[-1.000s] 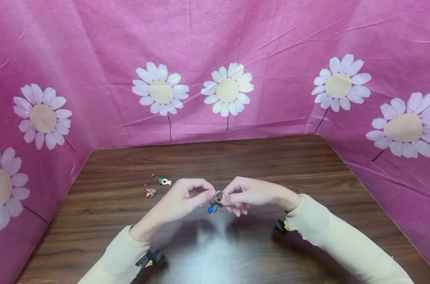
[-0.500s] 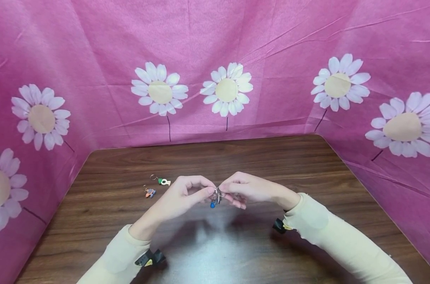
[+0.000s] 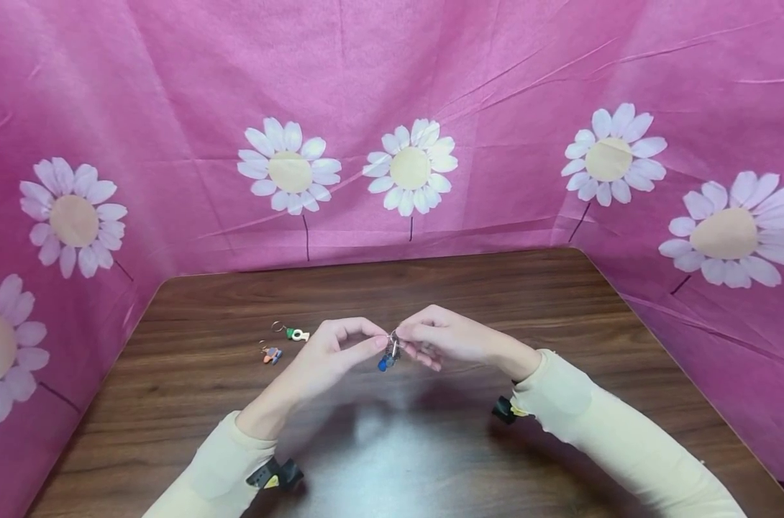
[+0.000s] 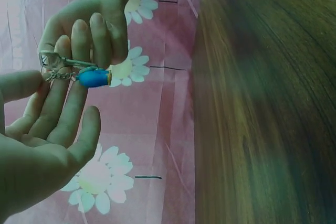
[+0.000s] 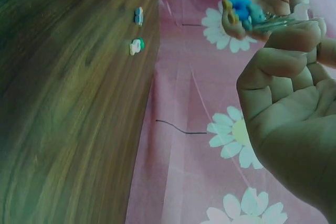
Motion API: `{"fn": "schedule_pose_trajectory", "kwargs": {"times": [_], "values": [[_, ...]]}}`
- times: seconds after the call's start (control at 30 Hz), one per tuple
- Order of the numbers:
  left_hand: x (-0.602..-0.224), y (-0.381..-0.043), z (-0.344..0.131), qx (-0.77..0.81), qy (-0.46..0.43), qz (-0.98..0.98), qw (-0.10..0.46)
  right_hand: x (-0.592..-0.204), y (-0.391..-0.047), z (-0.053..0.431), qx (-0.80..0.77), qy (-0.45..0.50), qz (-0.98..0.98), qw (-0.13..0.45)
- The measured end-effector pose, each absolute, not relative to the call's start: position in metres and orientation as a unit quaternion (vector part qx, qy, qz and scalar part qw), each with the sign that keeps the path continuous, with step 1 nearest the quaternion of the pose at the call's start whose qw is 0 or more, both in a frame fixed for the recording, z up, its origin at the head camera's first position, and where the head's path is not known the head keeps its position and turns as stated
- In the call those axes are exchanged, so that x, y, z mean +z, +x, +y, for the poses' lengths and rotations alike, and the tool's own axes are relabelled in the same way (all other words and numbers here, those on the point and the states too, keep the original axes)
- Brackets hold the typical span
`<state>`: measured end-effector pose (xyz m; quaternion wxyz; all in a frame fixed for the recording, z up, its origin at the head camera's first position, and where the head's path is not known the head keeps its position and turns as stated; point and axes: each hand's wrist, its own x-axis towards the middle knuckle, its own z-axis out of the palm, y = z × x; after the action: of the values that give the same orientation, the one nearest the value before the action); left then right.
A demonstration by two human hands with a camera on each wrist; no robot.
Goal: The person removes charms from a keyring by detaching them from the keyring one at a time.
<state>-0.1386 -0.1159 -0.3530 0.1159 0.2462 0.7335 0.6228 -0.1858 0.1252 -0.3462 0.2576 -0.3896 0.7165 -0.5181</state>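
Observation:
Between the two hands, above the table, hangs a keychain with a small blue figure (image 4: 93, 78) on a short metal chain (image 4: 59, 76). A metal key (image 4: 79, 63) lies alongside the figure on the same split ring (image 4: 50, 60). The left hand (image 3: 330, 360) pinches the ring between thumb and forefinger from the left. From the other side the right hand (image 3: 450, 338) pinches at the ring and the key's head, its other fingers loosely bent below. Fingertips partly hide the ring, so whether the key is fully threaded on it cannot be told.
Two more keychains lie on the wooden table (image 3: 224, 417) left of the hands: one with a green and white charm (image 3: 297, 334), one with an orange and blue-grey charm (image 3: 272, 355). A pink cloth (image 3: 347, 65) with daisies stands around the back and sides.
Both hands have risen slightly in the head view with the keychain. The ring, seen face-on a second ago, has turned edge-on, and the key now shows hanging beside the blue figure.

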Motion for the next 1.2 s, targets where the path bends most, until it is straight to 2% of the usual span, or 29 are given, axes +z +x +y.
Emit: {"fn": "schedule_pose_trajectory", "kwargs": {"times": [0.37, 0.57, 0.8, 1.2], "values": [[-0.352, -0.138, -0.111, 0.677, 0.216, 0.680, 0.182, -0.344, -0.188, 0.127, -0.516, -0.392, 0.715, 0.263], [-0.354, -0.138, -0.111, 0.679, 0.231, 0.675, 0.171, -0.346, -0.189, 0.126, -0.519, -0.397, 0.727, 0.211], [-0.355, -0.134, -0.108, 0.647, 0.289, 0.685, 0.171, -0.351, -0.195, 0.124, -0.571, -0.337, 0.738, 0.127], [-0.356, -0.134, -0.112, 0.661, 0.263, 0.678, 0.184, -0.354, -0.197, 0.134, -0.557, -0.336, 0.750, 0.119]]}}
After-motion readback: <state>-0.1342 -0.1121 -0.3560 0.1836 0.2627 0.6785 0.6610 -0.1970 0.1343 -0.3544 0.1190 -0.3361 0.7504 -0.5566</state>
